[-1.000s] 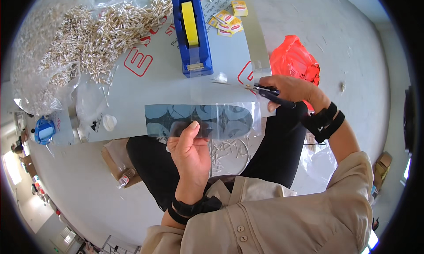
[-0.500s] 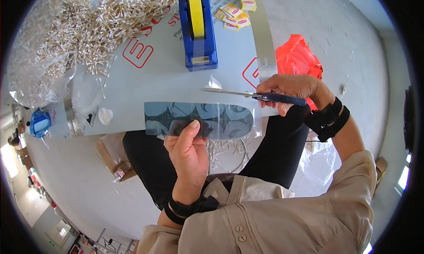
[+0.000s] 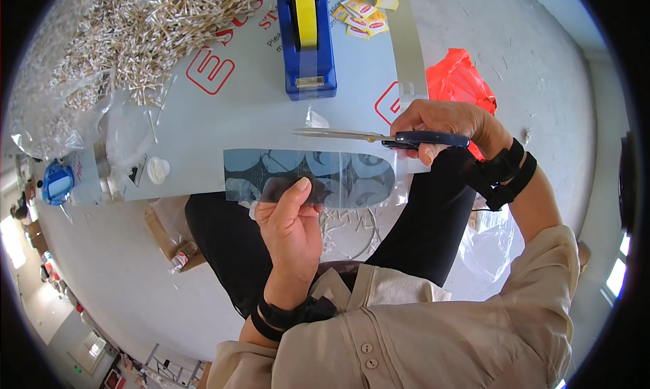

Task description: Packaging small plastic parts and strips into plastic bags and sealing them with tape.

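Observation:
My left hand (image 3: pixel 291 230) pinches the lower edge of a strip of dark blue X-ray film (image 3: pixel 365 179), thumb on top and fingers behind. Rows of rounded grey shapes show on the film, and its right end is rounded. Clear plastic or tape juts past that end. In my right hand (image 3: pixel 443 121) is a pair of scissors (image 3: pixel 338 134) with dark handles. Its blades point left, just above the film's upper edge, and look nearly closed. Beyond them stands a blue tape dispenser (image 3: pixel 310 71) with a yellow core.
Cotton swabs (image 3: pixel 169 23) lie heaped at the far left beside clear plastic bags (image 3: pixel 128 132). Several small yellow packets (image 3: pixel 365 16) sit at the far right of the table (image 3: pixel 237 125). A red plastic bag (image 3: pixel 460 81) is beyond its right edge. A blue-lidded object (image 3: pixel 57 182) stands far left.
The scissors have turned slightly, showing more of their handles, and their tips have moved a little left. The film stays in my left hand; the whole view has shifted slightly.

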Available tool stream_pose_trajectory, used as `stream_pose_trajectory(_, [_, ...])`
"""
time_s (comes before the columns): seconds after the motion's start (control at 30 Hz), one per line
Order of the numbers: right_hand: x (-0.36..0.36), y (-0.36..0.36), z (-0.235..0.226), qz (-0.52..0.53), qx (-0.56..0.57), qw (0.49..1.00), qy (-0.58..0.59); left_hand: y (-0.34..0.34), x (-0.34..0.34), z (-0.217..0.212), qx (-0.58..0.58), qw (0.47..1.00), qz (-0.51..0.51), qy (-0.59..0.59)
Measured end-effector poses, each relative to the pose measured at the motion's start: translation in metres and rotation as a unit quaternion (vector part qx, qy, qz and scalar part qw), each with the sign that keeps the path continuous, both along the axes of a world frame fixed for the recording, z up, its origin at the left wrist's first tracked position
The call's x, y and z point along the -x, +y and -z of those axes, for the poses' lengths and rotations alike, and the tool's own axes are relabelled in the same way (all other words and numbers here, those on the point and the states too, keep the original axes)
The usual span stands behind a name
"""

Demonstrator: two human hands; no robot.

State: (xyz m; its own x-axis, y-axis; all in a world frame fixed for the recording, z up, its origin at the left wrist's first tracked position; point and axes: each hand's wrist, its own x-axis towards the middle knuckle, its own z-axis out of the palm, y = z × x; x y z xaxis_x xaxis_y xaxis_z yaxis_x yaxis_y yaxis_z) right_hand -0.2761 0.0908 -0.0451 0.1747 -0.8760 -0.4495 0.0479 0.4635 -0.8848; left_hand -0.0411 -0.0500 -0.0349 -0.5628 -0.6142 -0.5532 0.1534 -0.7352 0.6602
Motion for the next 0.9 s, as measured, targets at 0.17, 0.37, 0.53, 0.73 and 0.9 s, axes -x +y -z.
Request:
stream_pose_trajectory(0.17, [-0.001, 0.000, 0.002, -0.009, 0.011, 0.999, 0.031, 0.000, -0.001, 0.002, 0.004, 1.000, 0.003, 0.001])
stream_pose_trajectory(0.37, [-0.005, -0.002, -0.006, 0.036, -0.080, 0.996, 0.016, 0.001, 0.002, -0.001, -0.007, 1.000, -0.014, -0.002])
stream_pose_trajectory(0.53, [-0.011, -0.003, 0.010, 0.019, -0.004, 0.989, 0.150, 0.000, -0.006, -0.006, 0.004, 1.000, -0.010, -0.007])
stream_pose_trajectory(0.73, [-0.065, -0.006, 0.040, 0.043, 0.055, 0.863, 0.500, -0.016, -0.032, -0.014, 0.079, 0.996, -0.021, -0.031])
stream_pose_trajectory(0.9, [-0.114, -0.023, 0.046, 0.082, 0.037, 0.787, 0.611, -0.024, -0.035, -0.026, 0.057, 0.995, -0.077, -0.035])
